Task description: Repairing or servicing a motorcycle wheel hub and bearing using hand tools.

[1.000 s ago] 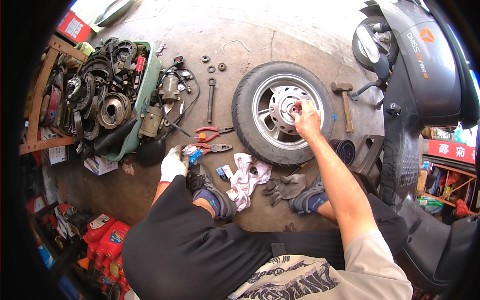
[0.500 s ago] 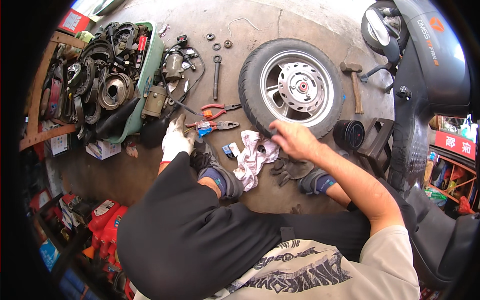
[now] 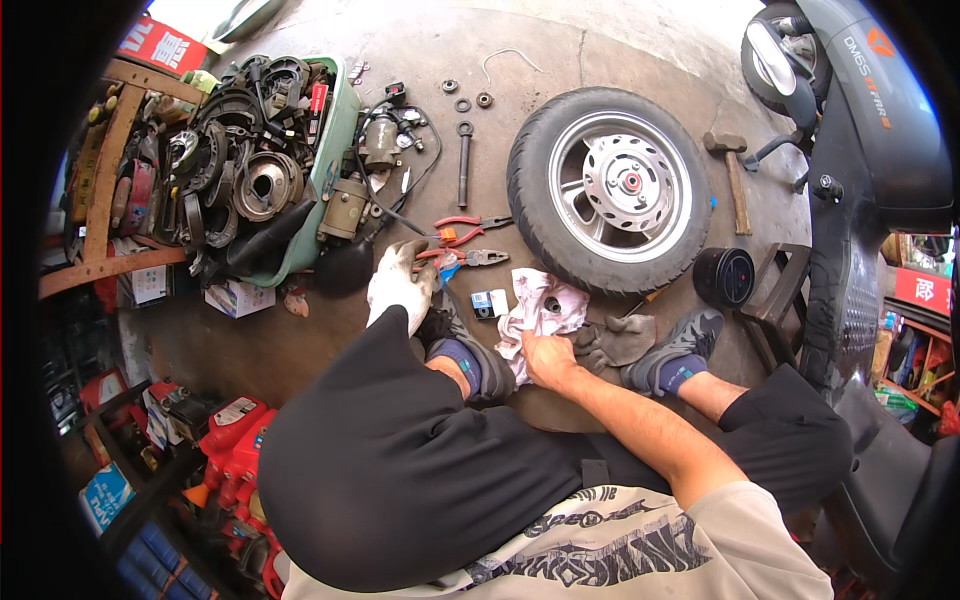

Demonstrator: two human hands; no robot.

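Note:
My left hand (image 3: 398,282), in a white glove, is by red-handled pliers (image 3: 482,257) and a small blue item, its fingers loosely bent and apart. My bare right hand (image 3: 543,357) grips the lower part of a crumpled pinkish-white rag (image 3: 535,292), which has a small dark metal piece (image 3: 551,305) on it. A small blue-and-white box (image 3: 489,304) lies left of the rag, and dark work gloves (image 3: 625,340) lie right of it. Beyond them a scooter wheel (image 3: 535,190) lies flat, with a red ring at its hub. A second pair of pliers (image 3: 458,235) lies behind the first.
A green bin (image 3: 310,250) of old parts stands left beside a wooden rack (image 3: 105,265). Motors with cables (image 3: 380,140), a long bolt (image 3: 464,165) and several rings lie beyond. A hammer (image 3: 737,190), a black round container (image 3: 725,278), a stool (image 3: 770,290) and a scooter (image 3: 880,120) are right.
My right hand has left the wheel's hub and come down toward me onto the rag. My gloved left hand stays near the pliers. The view has shifted slightly.

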